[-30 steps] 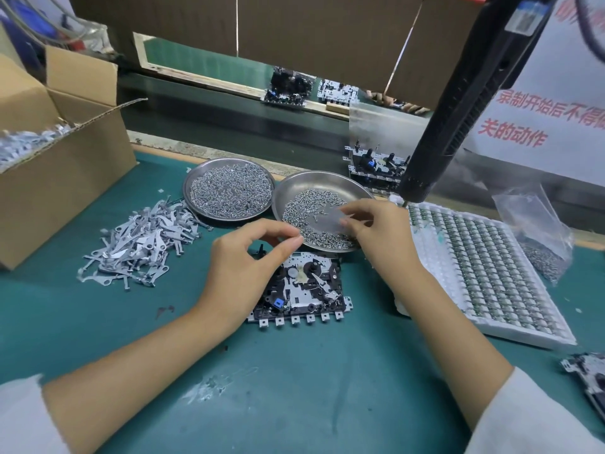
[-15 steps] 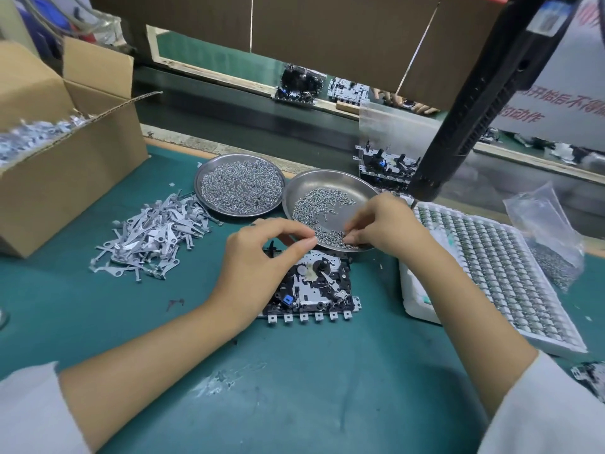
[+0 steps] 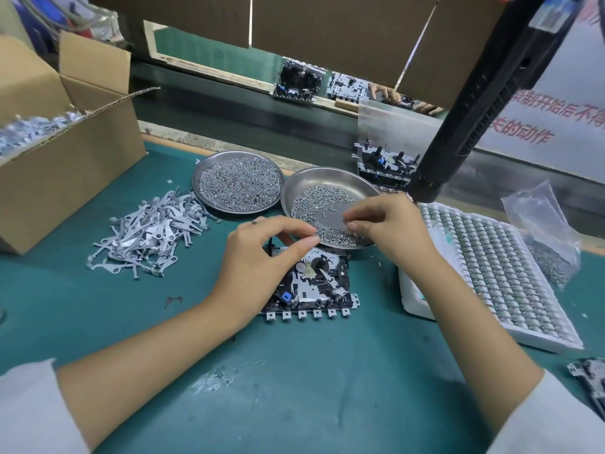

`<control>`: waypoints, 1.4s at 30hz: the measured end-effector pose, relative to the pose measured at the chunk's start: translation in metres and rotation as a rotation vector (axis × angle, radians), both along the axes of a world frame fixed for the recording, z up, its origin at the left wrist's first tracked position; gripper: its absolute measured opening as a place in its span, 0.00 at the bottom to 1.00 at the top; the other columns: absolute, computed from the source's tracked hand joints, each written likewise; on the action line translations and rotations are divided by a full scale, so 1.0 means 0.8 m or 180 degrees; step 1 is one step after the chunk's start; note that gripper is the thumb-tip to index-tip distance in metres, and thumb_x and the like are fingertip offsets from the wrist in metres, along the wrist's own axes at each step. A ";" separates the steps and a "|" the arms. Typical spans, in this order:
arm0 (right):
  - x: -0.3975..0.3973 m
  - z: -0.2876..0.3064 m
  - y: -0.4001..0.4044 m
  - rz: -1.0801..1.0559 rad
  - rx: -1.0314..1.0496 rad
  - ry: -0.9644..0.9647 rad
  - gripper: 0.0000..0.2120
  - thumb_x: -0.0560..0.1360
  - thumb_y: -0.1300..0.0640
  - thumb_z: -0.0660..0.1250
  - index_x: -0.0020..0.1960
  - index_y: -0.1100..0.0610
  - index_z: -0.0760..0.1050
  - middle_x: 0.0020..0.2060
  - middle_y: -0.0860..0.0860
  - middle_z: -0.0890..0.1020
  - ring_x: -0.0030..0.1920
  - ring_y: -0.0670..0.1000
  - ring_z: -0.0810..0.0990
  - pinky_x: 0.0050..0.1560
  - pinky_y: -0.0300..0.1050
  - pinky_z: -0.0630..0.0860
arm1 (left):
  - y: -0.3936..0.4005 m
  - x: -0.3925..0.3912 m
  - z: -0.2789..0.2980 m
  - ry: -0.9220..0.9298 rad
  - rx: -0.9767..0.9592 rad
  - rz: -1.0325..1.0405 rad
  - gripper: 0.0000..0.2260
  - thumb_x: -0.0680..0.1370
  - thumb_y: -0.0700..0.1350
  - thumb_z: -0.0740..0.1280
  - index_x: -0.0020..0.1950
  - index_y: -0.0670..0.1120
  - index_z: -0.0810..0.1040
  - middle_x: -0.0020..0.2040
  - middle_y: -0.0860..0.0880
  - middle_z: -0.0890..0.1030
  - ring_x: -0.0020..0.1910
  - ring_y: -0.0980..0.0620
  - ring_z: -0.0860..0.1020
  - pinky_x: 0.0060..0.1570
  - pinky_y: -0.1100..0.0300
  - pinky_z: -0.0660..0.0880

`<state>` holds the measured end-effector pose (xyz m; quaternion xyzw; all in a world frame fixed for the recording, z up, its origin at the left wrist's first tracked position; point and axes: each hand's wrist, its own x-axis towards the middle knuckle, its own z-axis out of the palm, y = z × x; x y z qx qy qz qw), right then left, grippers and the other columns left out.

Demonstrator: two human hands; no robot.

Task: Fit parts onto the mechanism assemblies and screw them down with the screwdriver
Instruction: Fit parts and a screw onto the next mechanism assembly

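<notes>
A black mechanism assembly (image 3: 322, 288) with metal plates and a blue part lies flat on the green mat. My left hand (image 3: 262, 267) rests on its left side, thumb and forefinger pinched together above its top edge; what they hold is too small to tell. My right hand (image 3: 389, 227) hovers over the near rim of the right steel dish (image 3: 314, 183) of screws, fingertips pinched over the screws. A black electric screwdriver (image 3: 484, 103) hangs slanted above the right hand, held by neither hand.
A second steel dish (image 3: 238, 185) full of screws sits left of the first. Loose metal levers (image 3: 147, 234) are piled near an open cardboard box (image 3: 65, 149). A white tray (image 3: 497, 273) of small parts and a plastic bag (image 3: 543, 231) lie at the right. More assemblies (image 3: 383, 165) stand behind.
My right hand has shifted slightly over the dish of screws, with its fingertips staying pinched. The left hand stays on the assembly. The view has shifted a little.
</notes>
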<state>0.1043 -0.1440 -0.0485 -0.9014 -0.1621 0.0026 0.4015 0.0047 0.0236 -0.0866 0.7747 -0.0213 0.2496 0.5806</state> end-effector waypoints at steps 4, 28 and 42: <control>-0.004 0.000 0.001 -0.0118 0.0072 0.0058 0.10 0.71 0.69 0.71 0.46 0.56 0.82 0.36 0.48 0.82 0.32 0.43 0.80 0.37 0.36 0.80 | 0.000 0.000 0.000 0.0026 -0.0027 0.0007 0.04 0.71 0.44 0.75 0.42 0.53 0.83 0.39 0.59 0.82 0.39 0.60 0.78 0.46 0.65 0.70; -0.085 -0.015 0.010 0.0311 0.2558 0.0717 0.12 0.66 0.70 0.73 0.39 0.53 0.83 0.37 0.53 0.86 0.40 0.48 0.85 0.42 0.35 0.78 | -0.006 -0.001 0.001 -0.0230 -0.0498 -0.0403 0.10 0.66 0.46 0.75 0.46 0.53 0.81 0.40 0.58 0.85 0.42 0.59 0.83 0.39 0.71 0.76; -0.087 -0.017 0.008 0.0388 0.2484 0.0622 0.10 0.65 0.67 0.74 0.39 0.52 0.84 0.38 0.51 0.86 0.42 0.48 0.85 0.44 0.36 0.78 | -0.003 0.002 -0.004 -0.0186 -0.0540 -0.0471 0.10 0.66 0.46 0.76 0.47 0.51 0.82 0.41 0.54 0.85 0.42 0.54 0.83 0.39 0.60 0.81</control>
